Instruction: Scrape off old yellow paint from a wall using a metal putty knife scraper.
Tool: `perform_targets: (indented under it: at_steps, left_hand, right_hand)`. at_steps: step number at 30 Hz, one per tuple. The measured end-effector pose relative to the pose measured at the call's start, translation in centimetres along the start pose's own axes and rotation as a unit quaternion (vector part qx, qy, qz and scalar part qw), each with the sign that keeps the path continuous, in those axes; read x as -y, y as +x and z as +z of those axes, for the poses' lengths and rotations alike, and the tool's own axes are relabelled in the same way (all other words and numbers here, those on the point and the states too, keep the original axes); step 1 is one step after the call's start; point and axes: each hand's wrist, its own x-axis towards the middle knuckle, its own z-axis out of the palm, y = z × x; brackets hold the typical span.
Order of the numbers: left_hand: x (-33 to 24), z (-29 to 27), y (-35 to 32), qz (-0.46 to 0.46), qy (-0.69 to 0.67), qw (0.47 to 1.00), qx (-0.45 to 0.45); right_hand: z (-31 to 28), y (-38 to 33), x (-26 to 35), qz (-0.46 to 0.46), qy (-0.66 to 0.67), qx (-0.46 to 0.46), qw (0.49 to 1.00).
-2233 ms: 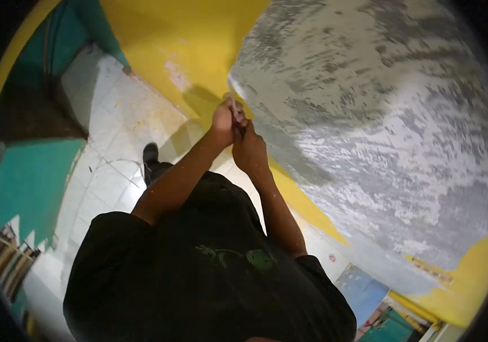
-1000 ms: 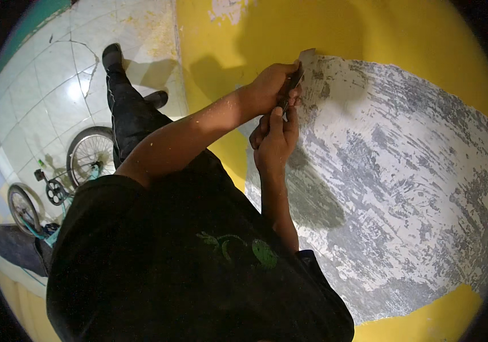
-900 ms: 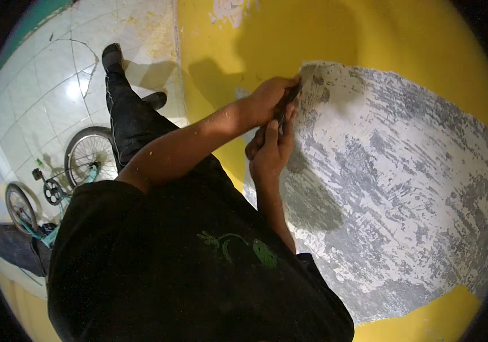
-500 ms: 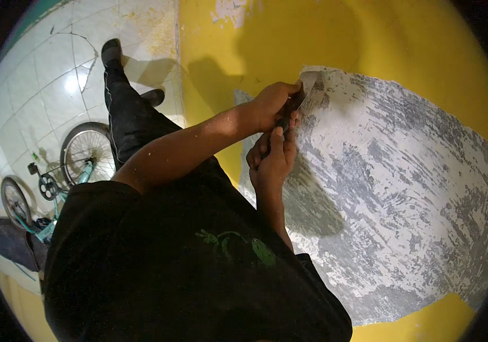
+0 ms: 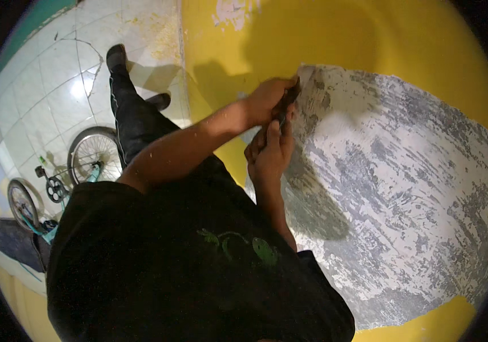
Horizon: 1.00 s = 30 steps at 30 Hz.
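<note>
At the far left of the frame a teal bicycle (image 5: 55, 188) is lying on the white tiled floor (image 5: 44, 85), its 2 wheels showing. Right of it, a leg in dark trousers (image 5: 132, 122) is stretching toward the upper left. At centre, the left hand (image 5: 264, 102) is curling shut around a dark scraper (image 5: 286, 100), pressing it against the wall. Just below, the right hand (image 5: 269, 154) is closing its fingers on the same tool. The scraper is sitting at the upper left edge of the scraped grey patch (image 5: 392, 194), which is filling the right half amid yellow paint (image 5: 369, 40).
</note>
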Motion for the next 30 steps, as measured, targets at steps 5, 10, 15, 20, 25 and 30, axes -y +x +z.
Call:
perform_targets:
  at_steps: [5,10,15,20,25,30]
  left_hand:
    - [0.6,-0.7,0.9,-0.026,-0.086,0.995,0.034]
    - [1.0,-0.7,0.5,-0.02,-0.104,0.994,0.039]
    - [0.7,-0.7,0.4,-0.019,-0.087,0.993,0.073]
    - [1.0,-1.0,0.4,-0.03,-0.111,0.992,0.056]
    - [0.3,-1.2,1.2,-0.012,-0.102,0.992,0.079]
    - [1.4,-1.0,0.9,-0.035,-0.151,0.982,0.107]
  right_hand:
    - [0.1,-0.1,-0.2,0.013,-0.013,-0.021,1.0]
    - [0.2,0.1,-0.5,-0.018,-0.015,-0.013,1.0]
    - [1.2,-0.2,-0.3,-0.025,-0.018,-0.047,0.998]
    - [0.7,-0.5,-1.0,-0.023,-0.024,-0.021,0.999]
    - [2.1,0.1,-0.1,-0.034,-0.022,-0.024,0.999]
    - [1.1,-0.7,-0.1,-0.043,-0.065,-0.033,0.996]
